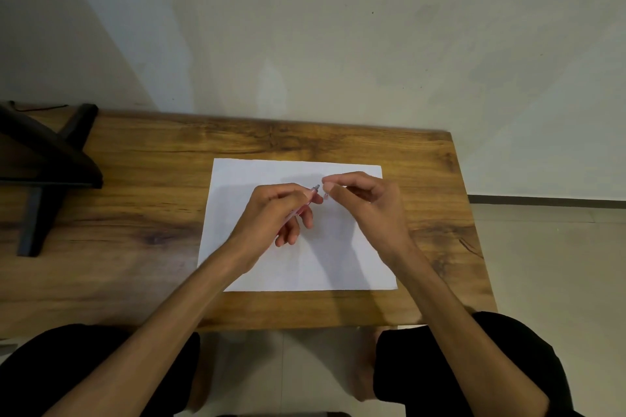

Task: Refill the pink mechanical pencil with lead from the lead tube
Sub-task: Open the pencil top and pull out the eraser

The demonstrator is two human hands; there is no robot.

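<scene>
Pink pencil held closed in left hand, end raised — right hand fingertips pinched just beside; pinched item too small to tell.

— Where's the slim pink translucent plastic mechanical pencil?
— Centre of the frame, slanting from lower left up to upper right, its greyish end uppermost, its lower barrel largely hidden.
— And the lead tube?
— Can't make it out.

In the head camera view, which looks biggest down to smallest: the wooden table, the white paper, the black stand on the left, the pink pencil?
1. wooden table
2. white paper
3. black stand, partly cut off by the frame, so unsure
4. pink pencil, mostly hidden in the left hand
</scene>
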